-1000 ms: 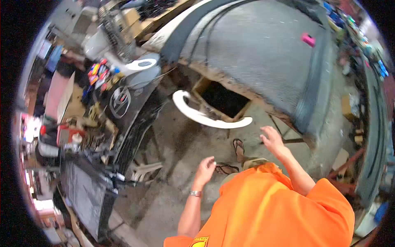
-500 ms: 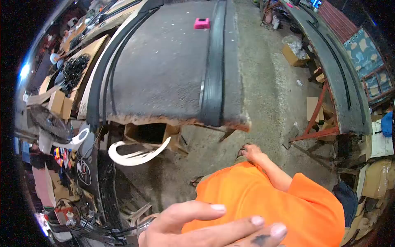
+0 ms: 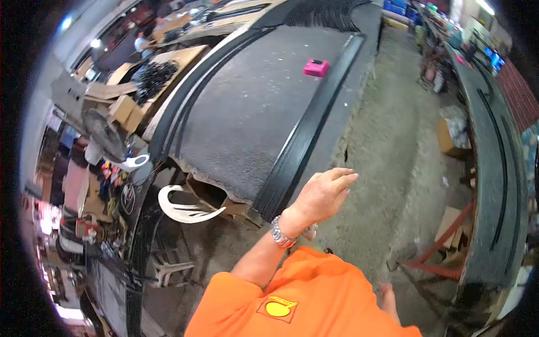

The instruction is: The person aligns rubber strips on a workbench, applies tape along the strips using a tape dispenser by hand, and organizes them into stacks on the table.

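My left hand, with a metal watch on the wrist, is raised in front of the orange shirt, near the close end of the long table. Its fingers stretch out to the right and hold nothing visible. Low beside the shirt's right side is my right hand, small and partly hidden, its fingers unclear. A bundle of long black strips lies along the table's right side. Left of it, farther back, sits a pink box with a dark object on top.
A white curved piece stands out by the table's near left corner, next to an open carton. At left is a fan. On the right, a second long table has red legs. Another person is far back left.
The view has swung back left from half a second ago. My left hand has moved from low in front of the shirt up and forward; my right hand has dropped to the side.
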Available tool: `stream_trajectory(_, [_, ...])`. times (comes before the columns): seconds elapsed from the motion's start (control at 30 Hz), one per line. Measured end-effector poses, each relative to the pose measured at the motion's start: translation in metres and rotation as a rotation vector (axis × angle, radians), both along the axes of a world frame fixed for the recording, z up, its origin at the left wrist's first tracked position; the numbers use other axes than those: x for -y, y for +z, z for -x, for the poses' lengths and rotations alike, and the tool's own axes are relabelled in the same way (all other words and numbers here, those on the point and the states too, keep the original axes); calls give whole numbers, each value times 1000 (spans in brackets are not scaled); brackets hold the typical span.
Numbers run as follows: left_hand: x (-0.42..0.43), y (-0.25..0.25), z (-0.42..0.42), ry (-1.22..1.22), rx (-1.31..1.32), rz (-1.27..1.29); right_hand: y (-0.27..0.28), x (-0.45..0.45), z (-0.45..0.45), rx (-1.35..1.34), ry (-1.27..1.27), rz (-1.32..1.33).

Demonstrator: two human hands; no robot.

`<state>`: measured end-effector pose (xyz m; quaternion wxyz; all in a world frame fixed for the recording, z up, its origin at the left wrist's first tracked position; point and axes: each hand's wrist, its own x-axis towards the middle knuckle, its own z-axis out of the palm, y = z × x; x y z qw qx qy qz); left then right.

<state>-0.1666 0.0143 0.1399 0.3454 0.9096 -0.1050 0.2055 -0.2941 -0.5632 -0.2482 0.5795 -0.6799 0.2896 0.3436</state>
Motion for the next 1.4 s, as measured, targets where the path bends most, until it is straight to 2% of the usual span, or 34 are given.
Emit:
stream_trajectory(0.07, [-14,-38,-2,133,-93,28,17,-13,-16,-74,267,369])
stream_trajectory(0.27, [-59,-114,-13,768,-266,-121,30,-29,-108,18,1003,571])
stream_trajectory(0.33, [-75,-120,-25,898,-496,-105,38,-46,-163,91,968,642])
stream_trajectory(0.4, [-82,-130,-39,937,-625,-98,69,-87,-225,170,924,712])
stream_trajectory(0.47, [-85,-133,-58,973,-692,-130,43,-93,-292,272,910,746])
stream_trajectory(0.53, [-86,-139,-77,1000,-731,-156,48,-106,-343,333,913,774])
stream_trajectory(0.67, [-84,-130,-124,1069,-816,-169,94,-156,-426,320,973,828])
stream_trajectory(0.77, [-89,-134,-165,1076,-804,-192,75,-150,-468,347,967,846])
stream_trajectory(0.9, [-99,-138,-222,1075,-799,-202,62,-142,-501,109,773,794])
stream_trajectory(0.97, [-105,-144,-250,1075,-797,-225,22,-113,-506,19,770,757])
stream_trajectory(1.07, [-110,-147,-297,1124,-817,-236,-58,-62,-507,203,1037,795])
stream_trajectory(1.13, [-109,-153,-321,1189,-739,-303,-102,-16,-512,-13,861,501])
stream_trajectory(1.17, [-106,-152,-327,1227,-749,-338,-111,-3,-537,-101,777,358])
stream_trajectory(1.27, [-104,-161,-337,1317,-652,-399,-95,-12,-623,169,1149,588])
stream_trajectory(1.37, [-104,-157,-341,1346,-703,-372,-151,-22,-711,152,929,503])
stream_trajectory(1.4, [-103,-155,-343,1354,-711,-363,-102,-47,-749,145,1010,625])
